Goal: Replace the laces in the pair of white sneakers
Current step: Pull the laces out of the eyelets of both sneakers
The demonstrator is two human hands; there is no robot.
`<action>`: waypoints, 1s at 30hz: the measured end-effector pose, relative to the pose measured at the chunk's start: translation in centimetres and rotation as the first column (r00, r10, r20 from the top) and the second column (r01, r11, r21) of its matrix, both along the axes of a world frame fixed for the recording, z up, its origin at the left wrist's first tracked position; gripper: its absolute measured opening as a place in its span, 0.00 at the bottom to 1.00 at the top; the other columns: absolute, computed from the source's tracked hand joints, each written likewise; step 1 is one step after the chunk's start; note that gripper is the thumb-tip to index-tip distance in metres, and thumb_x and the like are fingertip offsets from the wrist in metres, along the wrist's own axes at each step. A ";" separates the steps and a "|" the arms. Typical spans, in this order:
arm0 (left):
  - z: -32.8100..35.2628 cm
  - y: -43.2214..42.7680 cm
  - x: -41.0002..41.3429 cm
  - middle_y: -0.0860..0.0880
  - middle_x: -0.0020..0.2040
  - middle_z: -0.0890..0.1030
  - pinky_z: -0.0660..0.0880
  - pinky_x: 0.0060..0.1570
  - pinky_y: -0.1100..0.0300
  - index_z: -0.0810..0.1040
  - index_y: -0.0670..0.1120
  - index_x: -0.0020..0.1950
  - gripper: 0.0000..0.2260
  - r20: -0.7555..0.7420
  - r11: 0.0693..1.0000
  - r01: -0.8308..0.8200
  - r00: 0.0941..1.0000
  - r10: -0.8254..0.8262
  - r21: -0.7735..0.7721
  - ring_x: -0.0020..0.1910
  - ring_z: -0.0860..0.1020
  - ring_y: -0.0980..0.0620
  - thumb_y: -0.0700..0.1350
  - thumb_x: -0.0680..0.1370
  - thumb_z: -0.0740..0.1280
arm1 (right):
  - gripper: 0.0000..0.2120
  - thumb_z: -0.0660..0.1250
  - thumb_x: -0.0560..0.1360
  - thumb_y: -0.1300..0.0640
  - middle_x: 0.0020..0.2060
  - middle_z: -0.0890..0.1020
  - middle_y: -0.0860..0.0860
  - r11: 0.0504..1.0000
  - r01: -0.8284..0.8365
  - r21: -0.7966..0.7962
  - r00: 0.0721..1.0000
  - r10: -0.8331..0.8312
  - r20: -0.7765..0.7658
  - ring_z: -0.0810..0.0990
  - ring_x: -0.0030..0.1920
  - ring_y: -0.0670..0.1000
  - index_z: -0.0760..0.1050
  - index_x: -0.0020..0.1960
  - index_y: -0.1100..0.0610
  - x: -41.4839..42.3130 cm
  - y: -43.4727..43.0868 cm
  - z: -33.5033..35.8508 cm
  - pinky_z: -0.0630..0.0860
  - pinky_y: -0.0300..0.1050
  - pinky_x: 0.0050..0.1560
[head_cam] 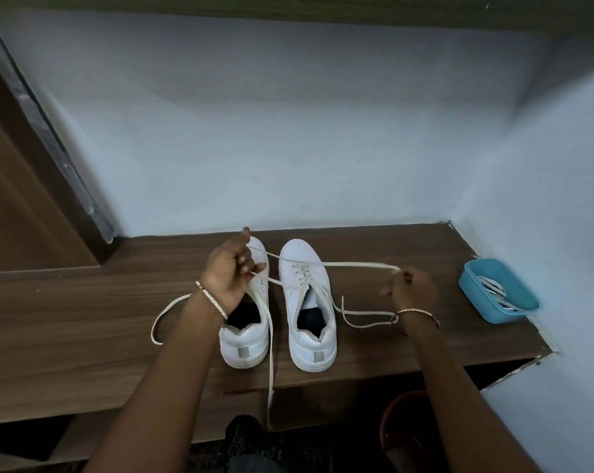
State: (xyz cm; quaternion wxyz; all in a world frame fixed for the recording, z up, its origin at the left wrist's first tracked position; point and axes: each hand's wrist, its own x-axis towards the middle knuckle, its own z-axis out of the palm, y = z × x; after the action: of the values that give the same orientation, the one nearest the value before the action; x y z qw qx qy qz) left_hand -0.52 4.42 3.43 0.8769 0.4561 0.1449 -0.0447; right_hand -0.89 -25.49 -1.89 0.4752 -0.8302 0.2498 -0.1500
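- Left hand (229, 273): fingers (251, 268) curled and pinching a white lace (353, 265), raised over the toe of the left sneaker (246, 331).
- Right hand (413, 288): fingers pinching the other end of that lace, held to the right of the right sneaker (307, 302).
- Lace: stretched between both hands across the right sneaker's eyelets; loose ends trail over the desk (84, 319) and off its front edge.
- Sneakers: side by side, heels toward the person.
- Blue tray (473, 285): far right on the desk, holding more laces (495, 290).
- Bracelets on both wrists.
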 end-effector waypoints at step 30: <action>-3.5 -6.0 -1.5 0.50 0.48 0.86 0.79 0.47 0.53 0.86 0.52 0.52 0.07 0.091 -0.026 -0.105 0.940 -0.328 0.994 0.49 0.82 0.47 0.48 0.78 0.68 | 0.06 0.69 0.75 0.62 0.40 0.85 0.46 0.858 -0.479 -0.188 0.867 0.495 0.049 0.83 0.44 0.47 0.83 0.48 0.54 -0.6 8.0 0.8 0.80 0.48 0.51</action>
State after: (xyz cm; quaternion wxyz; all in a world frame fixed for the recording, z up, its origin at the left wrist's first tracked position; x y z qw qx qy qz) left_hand -2.04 -1.63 -0.10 0.2909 0.9533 -0.0400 0.0704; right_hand -1.46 -17.51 -1.08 0.4369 -0.8955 -0.0051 -0.0851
